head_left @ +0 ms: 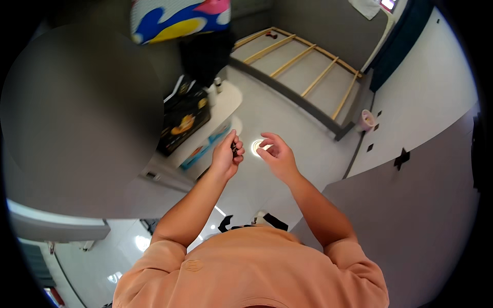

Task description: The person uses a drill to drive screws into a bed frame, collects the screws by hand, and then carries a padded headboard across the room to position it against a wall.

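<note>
**Small dark part held over open floor**

Left hand (227,154) pinches a small dark object (234,149) between fingertips, raised at chest height. Right hand (277,154) is empty, fingers loosely curled, just beside it. Risk: a slip in the pinch would likely drop the piece onto the glossy floor (287,118), where it could bounce away.
</note>
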`<state>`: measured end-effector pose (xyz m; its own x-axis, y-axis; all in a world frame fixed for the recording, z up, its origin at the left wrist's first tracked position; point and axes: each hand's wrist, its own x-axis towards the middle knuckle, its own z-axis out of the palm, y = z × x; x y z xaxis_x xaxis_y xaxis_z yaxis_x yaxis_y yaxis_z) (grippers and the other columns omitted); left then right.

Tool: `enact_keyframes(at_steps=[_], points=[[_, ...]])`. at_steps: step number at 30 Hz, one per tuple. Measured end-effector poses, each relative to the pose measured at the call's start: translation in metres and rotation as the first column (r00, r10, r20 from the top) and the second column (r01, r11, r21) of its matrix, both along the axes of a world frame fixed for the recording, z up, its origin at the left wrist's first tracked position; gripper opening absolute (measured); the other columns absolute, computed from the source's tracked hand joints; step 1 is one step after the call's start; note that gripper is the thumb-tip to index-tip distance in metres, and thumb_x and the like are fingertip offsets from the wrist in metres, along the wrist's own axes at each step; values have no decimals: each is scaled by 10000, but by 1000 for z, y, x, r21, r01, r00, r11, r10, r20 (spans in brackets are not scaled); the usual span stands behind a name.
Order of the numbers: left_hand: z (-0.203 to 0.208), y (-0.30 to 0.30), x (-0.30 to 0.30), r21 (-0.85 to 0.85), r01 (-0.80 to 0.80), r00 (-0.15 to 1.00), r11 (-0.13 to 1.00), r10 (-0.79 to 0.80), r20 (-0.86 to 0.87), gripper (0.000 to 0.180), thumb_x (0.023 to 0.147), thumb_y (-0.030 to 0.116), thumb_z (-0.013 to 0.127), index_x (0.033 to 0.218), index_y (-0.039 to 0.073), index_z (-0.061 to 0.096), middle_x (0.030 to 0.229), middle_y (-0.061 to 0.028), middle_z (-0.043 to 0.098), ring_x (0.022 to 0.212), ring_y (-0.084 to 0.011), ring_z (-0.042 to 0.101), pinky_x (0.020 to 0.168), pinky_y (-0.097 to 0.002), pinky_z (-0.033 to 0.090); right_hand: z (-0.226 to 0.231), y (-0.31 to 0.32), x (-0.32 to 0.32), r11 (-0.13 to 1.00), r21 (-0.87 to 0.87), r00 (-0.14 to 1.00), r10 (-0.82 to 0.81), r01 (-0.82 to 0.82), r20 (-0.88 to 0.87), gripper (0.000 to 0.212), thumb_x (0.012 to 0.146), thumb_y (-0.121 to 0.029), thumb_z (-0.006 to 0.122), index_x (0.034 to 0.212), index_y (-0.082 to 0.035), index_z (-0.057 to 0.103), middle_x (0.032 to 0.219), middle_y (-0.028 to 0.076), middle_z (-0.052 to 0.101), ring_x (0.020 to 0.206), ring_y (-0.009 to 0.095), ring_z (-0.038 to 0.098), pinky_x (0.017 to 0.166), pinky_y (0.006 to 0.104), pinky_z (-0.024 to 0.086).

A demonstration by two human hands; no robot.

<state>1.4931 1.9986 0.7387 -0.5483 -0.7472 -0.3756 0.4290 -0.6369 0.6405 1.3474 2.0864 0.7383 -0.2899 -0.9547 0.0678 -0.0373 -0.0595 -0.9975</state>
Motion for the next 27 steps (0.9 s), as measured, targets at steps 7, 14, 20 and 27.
enact_keyframes(at_steps=[7,14,20,27], points=[[-14,-92,-140,83,-13,997,996,7,72,195,922,271,477,822,107,516,723,-10,532,634,-114,512,476,-203,368,-10,-75,-168,981,54,982,-185,187,-39,410,806,-152,650,1183,-63,514,918,17,578,675,75,522,591,227,436],[-26,-226,-236,116,13,998,993,-20,54,172,913,230,476,873,81,551,756,-26,573,655,-123,546,486,-205,406,2,-195,-259,980,129,985,-139,151,-103,448,796,-171,659,1205,-74,502,964,42,573,691,81,529,623,237,445],[6,-314,-367,30,259,964,965,-260,61,140,904,171,479,945,60,553,782,-27,559,679,-113,538,514,-211,397,11,-250,-365,943,131,940,-278,307,-199,473,790,-164,665,1219,-72,487,981,52,565,694,88,539,626,239,451],[-4,-431,-467,-36,270,961,962,-267,73,99,865,74,469,921,58,549,826,-34,557,683,-102,525,536,-220,400,-8,-343,-469,915,114,922,-385,386,-36,489,785,-137,669,1226,-45,475,981,53,548,679,82,530,624,226,451]])
